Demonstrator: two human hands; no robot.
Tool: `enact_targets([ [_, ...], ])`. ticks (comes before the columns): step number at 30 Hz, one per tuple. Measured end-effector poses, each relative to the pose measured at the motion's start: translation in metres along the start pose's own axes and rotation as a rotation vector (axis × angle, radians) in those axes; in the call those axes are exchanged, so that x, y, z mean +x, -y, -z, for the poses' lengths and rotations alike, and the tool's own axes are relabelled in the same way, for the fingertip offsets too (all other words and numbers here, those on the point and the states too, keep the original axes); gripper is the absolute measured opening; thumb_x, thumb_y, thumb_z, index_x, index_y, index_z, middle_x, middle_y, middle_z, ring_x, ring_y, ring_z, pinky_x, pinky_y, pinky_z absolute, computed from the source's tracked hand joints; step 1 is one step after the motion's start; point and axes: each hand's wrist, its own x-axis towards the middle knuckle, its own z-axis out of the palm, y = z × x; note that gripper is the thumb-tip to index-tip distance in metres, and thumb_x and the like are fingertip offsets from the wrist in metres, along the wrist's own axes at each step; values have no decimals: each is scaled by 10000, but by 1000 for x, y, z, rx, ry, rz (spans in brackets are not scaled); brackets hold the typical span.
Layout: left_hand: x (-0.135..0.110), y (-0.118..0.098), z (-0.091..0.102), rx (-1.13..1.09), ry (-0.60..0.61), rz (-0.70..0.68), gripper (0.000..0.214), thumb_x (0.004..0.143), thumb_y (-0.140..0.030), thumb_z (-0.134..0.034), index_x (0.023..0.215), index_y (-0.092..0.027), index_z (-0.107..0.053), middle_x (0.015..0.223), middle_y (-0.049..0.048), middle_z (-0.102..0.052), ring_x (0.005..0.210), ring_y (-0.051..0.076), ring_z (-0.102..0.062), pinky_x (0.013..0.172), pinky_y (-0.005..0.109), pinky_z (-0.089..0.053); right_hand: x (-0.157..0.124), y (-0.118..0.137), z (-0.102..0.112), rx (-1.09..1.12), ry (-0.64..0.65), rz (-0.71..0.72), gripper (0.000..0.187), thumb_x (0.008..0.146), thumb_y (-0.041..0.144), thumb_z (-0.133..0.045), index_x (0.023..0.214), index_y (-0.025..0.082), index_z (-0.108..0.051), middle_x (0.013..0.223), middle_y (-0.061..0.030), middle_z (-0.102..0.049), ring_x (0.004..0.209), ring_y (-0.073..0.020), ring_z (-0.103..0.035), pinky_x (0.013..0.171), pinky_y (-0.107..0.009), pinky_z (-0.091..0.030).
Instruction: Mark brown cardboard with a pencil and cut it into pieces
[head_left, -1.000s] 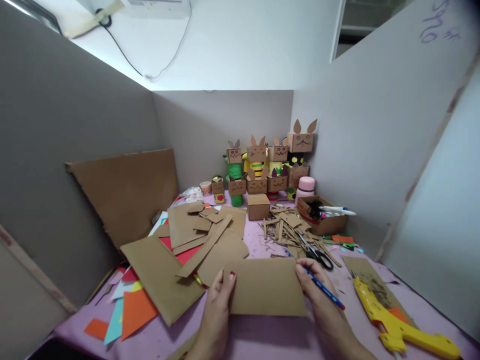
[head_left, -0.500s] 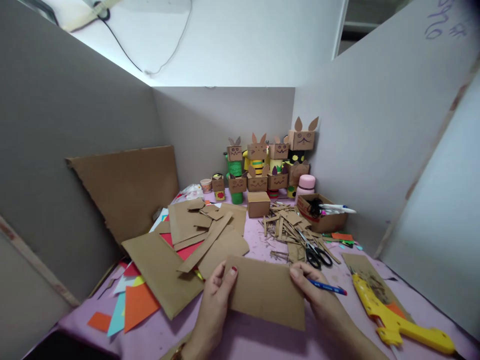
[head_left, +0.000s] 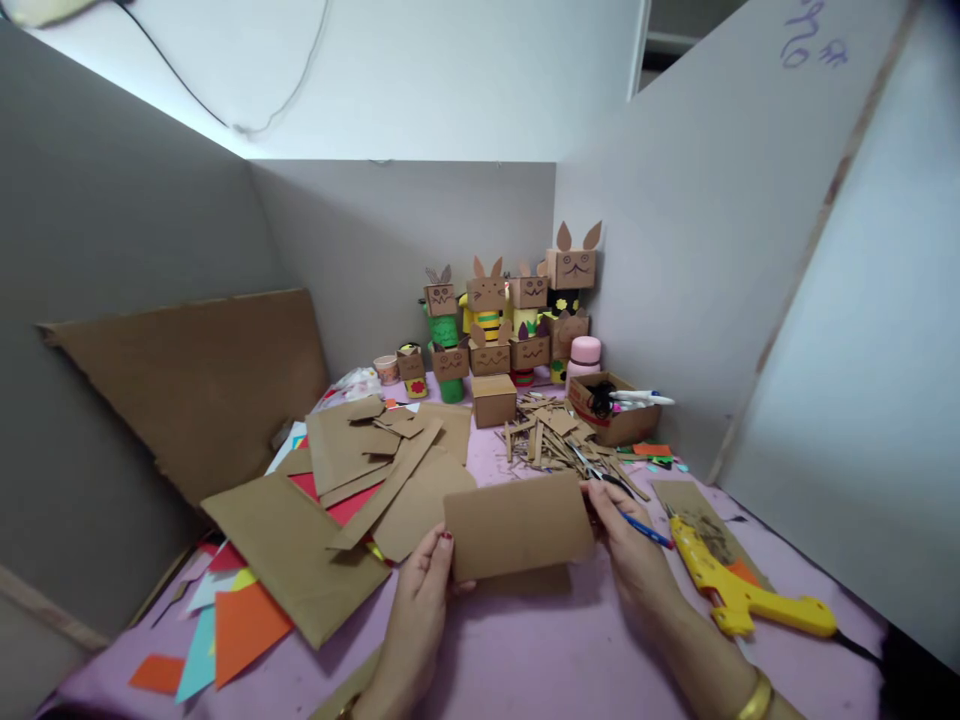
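A rectangular piece of brown cardboard (head_left: 517, 527) is held up off the table between my two hands. My left hand (head_left: 429, 585) grips its lower left edge, thumb on the front face. At the right edge, my right hand (head_left: 626, 530) holds the cardboard, and a blue pen (head_left: 649, 529) with a red end is tucked in that same hand. Below the held piece, another strip of cardboard (head_left: 529, 580) shows; whether it is joined to the upper one I cannot tell. Scissors (head_left: 600, 470) lie just beyond my right hand, partly hidden.
Cardboard sheets (head_left: 300, 545) and coloured paper (head_left: 247, 630) cover the left. A yellow glue gun (head_left: 742, 590) lies right, by cardboard scraps (head_left: 551, 430) and an open box (head_left: 622, 425) of pens. Behind stand a closed cardboard box (head_left: 494, 402), animal figures (head_left: 489, 295) and a pink bottle (head_left: 584, 355).
The cardboard has been raised and tilted, its right end now higher, and a second strip shows under it. My right hand has moved up a little. The whole view has shifted.
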Motion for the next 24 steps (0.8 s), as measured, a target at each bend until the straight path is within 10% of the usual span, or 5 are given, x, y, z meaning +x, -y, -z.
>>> enact_targets([
  [24, 7, 5, 0, -77, 82, -63, 504, 823, -350, -568, 1306, -214, -515, 1431, 78, -473, 1245, 237, -487, 856, 279, -503, 9, -9, 7, -225, 93, 152, 370, 779, 544, -600, 820, 198, -724, 710, -9, -663, 697, -183, -537, 618, -263, -402],
])
